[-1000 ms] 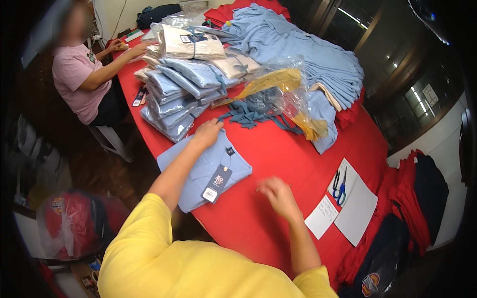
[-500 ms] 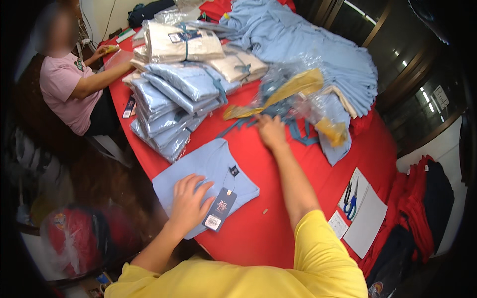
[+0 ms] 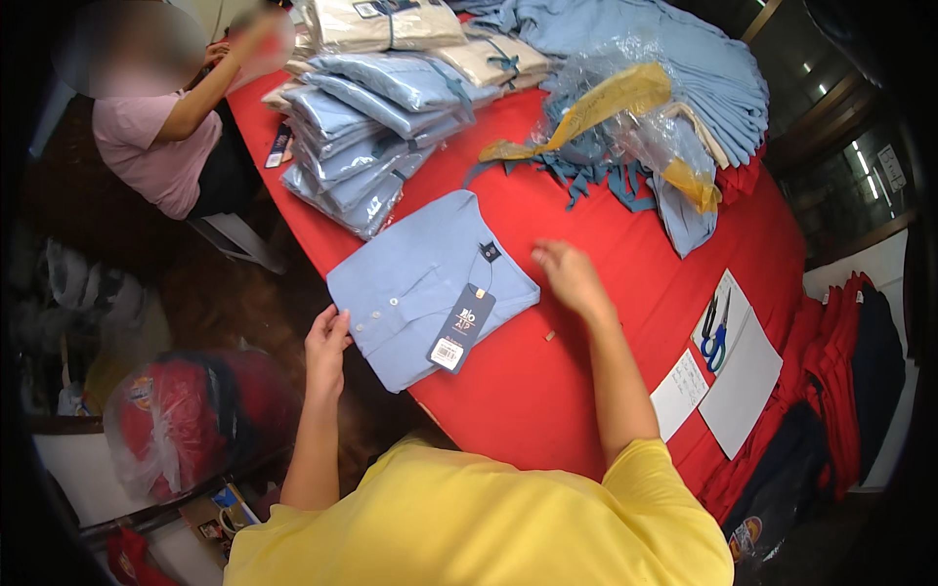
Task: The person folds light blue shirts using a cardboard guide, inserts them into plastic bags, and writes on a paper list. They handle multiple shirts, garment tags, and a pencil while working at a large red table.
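A folded light blue polo shirt [image 3: 410, 269] with a buttoned placket lies in front of me, a dark hang tag [image 3: 461, 330] tied to it by a cord. At its left edge, my left hand [image 3: 327, 347] pinches the fabric between thumb and fingers. My right hand [image 3: 569, 278] is over the red tablecloth, just right of the shirt and apart from it. Its fingers are curled together; whether something small is in them is hidden. Teal fabric strips [image 3: 586, 171] lie in a tangle beyond it, beside a yellow tape-like band [image 3: 596, 107] and crumpled clear plastic.
Bagged blue garments [image 3: 366, 127] and cream ones [image 3: 381, 24] are stacked at the far left. Unbagged blue garments [image 3: 645, 49] heap at the back. Scissors [image 3: 718, 332] rest on white paper [image 3: 743, 391] at right. A person in pink [image 3: 156, 146] sits across the table's left edge.
My right hand has drawn back from the teal strips toward the shirt. My left hand has slid from the shirt's middle to its left edge. The view has shifted.
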### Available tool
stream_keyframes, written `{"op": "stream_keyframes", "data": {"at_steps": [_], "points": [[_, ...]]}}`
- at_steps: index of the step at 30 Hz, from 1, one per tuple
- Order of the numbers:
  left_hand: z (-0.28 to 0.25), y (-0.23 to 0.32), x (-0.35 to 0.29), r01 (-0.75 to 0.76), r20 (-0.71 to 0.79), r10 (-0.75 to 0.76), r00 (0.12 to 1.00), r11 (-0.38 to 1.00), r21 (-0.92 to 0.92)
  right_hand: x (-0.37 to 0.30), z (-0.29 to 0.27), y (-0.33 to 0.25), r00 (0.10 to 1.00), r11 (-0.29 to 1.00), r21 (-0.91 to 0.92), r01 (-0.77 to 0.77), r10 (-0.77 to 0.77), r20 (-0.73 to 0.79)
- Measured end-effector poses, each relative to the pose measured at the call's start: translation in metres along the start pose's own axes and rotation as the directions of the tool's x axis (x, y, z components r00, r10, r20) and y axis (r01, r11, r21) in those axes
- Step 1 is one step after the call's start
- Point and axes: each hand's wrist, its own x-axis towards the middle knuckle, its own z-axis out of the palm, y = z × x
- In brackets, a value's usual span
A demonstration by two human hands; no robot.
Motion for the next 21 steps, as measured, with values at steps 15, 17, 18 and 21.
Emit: {"op": "stream_keyframes", "data": {"at_steps": [15, 17, 18, 21], "points": [[0.012, 0.036, 0.011, 0.063, 0.018, -0.065, 0.998, 0.993, 0.099, -0.043, 0.038, -0.051, 0.987, 0.976, 0.162, -0.145, 0.154, -0.046], [0.01, 0.04, 0.02, 0.052, 0.015, -0.053, 0.998, 0.997, 0.057, -0.041, 0.04, -0.05, 0.985, 0.964, 0.207, -0.167, 0.174, -0.016], [0.007, 0.041, 0.027, 0.048, 0.015, -0.048, 0.999, 0.998, 0.04, -0.037, 0.047, -0.041, 0.986, 0.962, 0.221, -0.159, 0.165, -0.008], [0.0, 0.034, 0.068, -0.044, 0.116, 0.032, 0.993, 0.994, 0.1, -0.03, 0.061, -0.025, 0.989, 0.954, 0.267, -0.137, 0.145, -0.012]]}}
